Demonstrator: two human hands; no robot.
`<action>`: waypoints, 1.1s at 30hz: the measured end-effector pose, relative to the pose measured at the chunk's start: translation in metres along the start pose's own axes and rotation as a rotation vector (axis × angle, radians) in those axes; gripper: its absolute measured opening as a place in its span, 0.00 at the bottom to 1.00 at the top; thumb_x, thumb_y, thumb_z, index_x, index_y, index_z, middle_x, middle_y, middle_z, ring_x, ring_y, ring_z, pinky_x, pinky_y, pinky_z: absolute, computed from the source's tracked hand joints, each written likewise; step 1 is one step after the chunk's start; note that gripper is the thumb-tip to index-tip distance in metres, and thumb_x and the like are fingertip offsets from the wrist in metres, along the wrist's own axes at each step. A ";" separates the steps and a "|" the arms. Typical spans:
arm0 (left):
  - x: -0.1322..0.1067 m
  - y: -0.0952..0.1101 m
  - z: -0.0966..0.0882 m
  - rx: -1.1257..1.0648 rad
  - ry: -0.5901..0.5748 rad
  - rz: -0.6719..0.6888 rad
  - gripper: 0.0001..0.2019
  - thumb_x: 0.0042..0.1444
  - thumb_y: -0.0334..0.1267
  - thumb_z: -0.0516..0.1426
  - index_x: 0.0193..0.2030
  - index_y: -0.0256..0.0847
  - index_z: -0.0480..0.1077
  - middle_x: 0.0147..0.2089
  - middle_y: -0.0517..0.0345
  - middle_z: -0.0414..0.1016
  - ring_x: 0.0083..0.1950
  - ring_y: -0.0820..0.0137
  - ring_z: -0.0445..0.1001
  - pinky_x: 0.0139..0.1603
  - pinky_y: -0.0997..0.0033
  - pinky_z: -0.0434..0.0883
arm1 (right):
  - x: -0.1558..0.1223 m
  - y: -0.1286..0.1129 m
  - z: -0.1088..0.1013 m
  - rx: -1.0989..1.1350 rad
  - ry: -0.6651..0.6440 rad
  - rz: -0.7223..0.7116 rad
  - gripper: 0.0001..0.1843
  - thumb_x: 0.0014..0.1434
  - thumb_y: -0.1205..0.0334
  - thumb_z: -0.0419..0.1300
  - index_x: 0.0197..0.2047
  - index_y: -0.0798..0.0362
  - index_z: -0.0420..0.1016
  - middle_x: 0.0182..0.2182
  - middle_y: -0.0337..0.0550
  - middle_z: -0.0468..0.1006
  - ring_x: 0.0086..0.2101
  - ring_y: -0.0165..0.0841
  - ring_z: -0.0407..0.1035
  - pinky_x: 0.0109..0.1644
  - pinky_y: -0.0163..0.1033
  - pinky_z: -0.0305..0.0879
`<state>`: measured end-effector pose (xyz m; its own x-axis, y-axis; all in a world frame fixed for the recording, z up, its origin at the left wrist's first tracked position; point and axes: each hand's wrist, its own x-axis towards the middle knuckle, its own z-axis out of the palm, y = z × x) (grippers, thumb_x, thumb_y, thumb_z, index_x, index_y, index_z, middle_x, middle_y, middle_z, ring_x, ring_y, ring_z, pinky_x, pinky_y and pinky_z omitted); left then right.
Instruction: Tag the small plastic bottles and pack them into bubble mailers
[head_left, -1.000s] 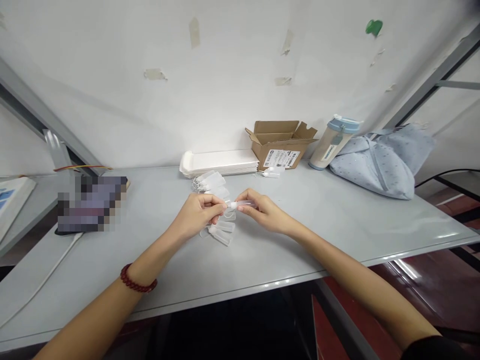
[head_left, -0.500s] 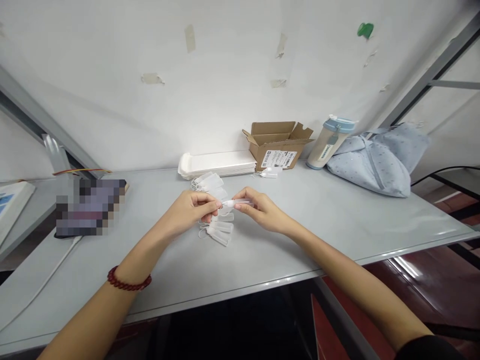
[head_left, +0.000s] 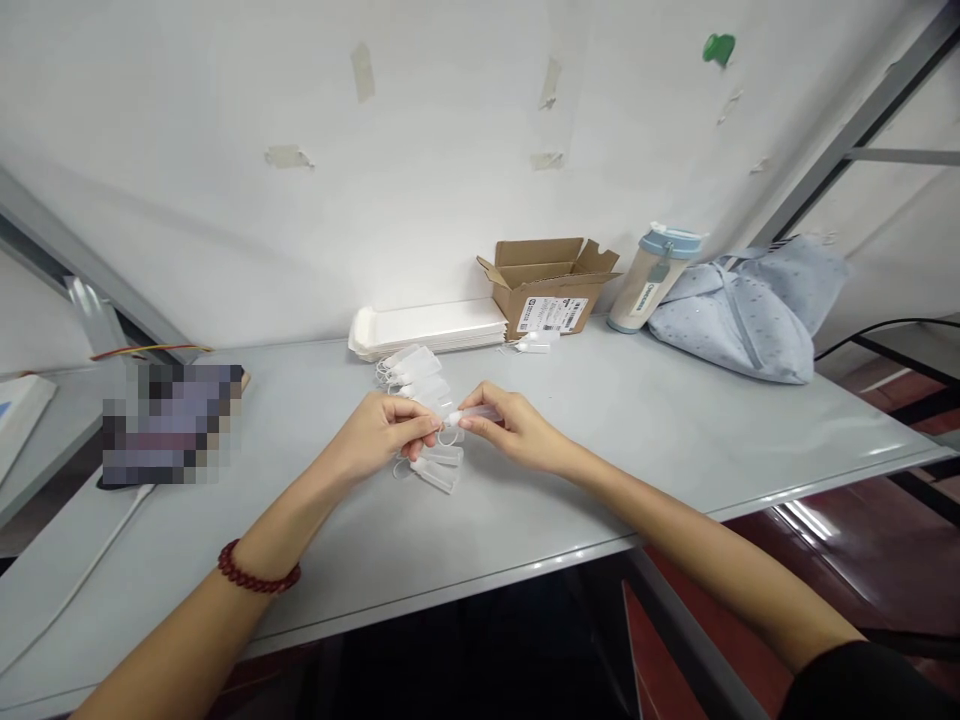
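Observation:
My right hand (head_left: 506,432) is closed around a small translucent plastic tube (head_left: 480,412), which points left with its white cap. At the tip of that cap, my left hand (head_left: 397,432) is closed in a pinch. A thin white loop (head_left: 450,437) hangs below the cap, between the hands. Several similar tubes (head_left: 424,388) with white caps and loops lie on the table behind my left hand. More tubes (head_left: 439,475) rest just in front of the hands, partly covered by my left fingers.
Against the wall stand a stack of flat white trays (head_left: 431,325) and an open cardboard box (head_left: 551,300), with a few tubes (head_left: 534,345) before it. To the right are a tumbler (head_left: 651,285) and a blue cloth bag (head_left: 739,320). A blurred-out device (head_left: 180,420) with a cable lies left.
The view has shifted slightly. Both hands remain on the tube, which sits a little lower, and the loop now shows beneath its cap.

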<state>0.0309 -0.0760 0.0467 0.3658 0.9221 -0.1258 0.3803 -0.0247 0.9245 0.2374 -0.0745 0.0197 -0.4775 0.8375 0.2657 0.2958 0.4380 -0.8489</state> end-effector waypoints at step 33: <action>-0.001 0.006 -0.025 0.200 -0.143 -0.036 0.11 0.51 0.43 0.58 0.25 0.39 0.74 0.21 0.62 0.68 0.25 0.75 0.64 0.29 0.75 0.62 | 0.019 0.025 -0.052 -0.162 0.418 -0.019 0.14 0.60 0.51 0.53 0.31 0.53 0.69 0.24 0.38 0.70 0.24 0.27 0.61 0.28 0.34 0.57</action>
<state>0.0110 -0.0677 0.0613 0.4596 0.8603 -0.2205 0.5507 -0.0814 0.8307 0.2790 -0.0304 0.0274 -0.1183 0.8745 0.4704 0.4324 0.4718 -0.7684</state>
